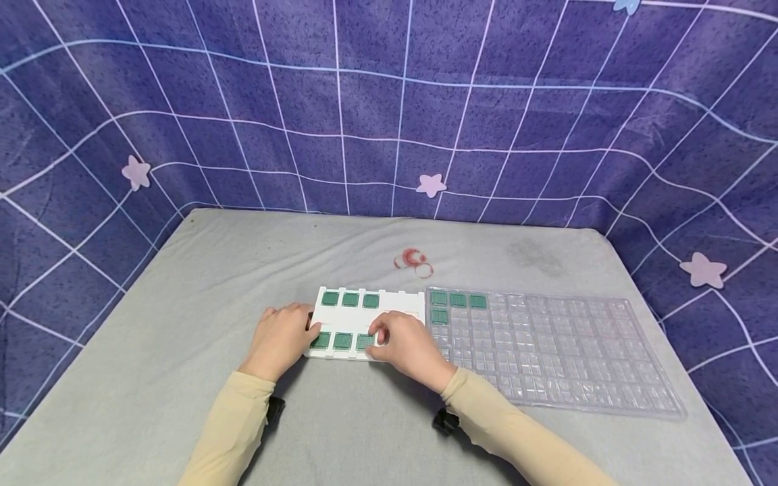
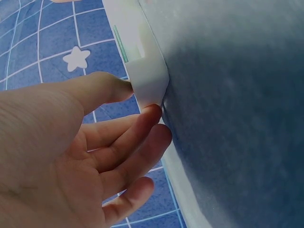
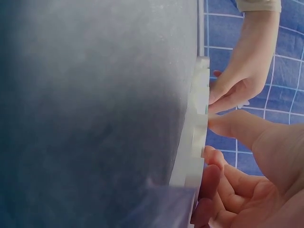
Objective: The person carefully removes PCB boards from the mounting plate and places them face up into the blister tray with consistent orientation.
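Note:
A white tray (image 1: 343, 317) lies on the cloth, with three green circuit boards along its back row and three along its front row. My left hand (image 1: 279, 341) grips the tray's left end, thumb on top and fingers against the side; the left wrist view shows this white end (image 2: 149, 80) up close. At the front row, my right hand (image 1: 410, 347) has thumb and index finger at the third circuit board (image 1: 366, 342), pinching it at the tray surface. That hand covers the tray's front right part. The right wrist view hides the board.
A clear compartment tray (image 1: 565, 337) lies right of the white tray, close beside it. Three green boards (image 1: 458, 300) sit in its back row, and one more board (image 1: 439, 316) in the row before it. A grid-patterned curtain (image 1: 377, 108) surrounds the grey cloth (image 1: 243, 256).

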`<state>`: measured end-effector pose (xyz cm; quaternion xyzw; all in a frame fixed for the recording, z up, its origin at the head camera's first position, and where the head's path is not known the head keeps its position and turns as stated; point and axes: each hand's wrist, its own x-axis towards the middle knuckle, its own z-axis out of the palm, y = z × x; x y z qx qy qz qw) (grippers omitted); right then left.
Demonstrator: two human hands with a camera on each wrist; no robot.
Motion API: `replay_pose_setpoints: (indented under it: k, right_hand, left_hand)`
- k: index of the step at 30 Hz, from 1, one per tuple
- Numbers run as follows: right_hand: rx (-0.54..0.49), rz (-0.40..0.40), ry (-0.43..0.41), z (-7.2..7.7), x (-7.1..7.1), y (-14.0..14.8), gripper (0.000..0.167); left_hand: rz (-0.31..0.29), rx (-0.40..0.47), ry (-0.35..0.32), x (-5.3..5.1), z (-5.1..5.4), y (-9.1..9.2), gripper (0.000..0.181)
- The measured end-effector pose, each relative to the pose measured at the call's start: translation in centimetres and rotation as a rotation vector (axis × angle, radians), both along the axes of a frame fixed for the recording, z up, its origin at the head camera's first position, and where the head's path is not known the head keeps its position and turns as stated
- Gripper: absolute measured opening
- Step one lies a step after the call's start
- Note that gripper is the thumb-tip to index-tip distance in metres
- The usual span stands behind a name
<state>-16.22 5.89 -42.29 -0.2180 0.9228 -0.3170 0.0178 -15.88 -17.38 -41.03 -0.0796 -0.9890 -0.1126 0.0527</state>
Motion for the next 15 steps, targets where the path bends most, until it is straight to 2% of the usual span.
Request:
replay_pose_setpoints:
  k: [15]
  right_hand:
    - [-0.027,-0.002,-0.004,-0.05,0.01,0.13,0.022]
  left_hand:
    - [-0.002,-0.003,0.006,0.02,-0.04,-0.04,0.014]
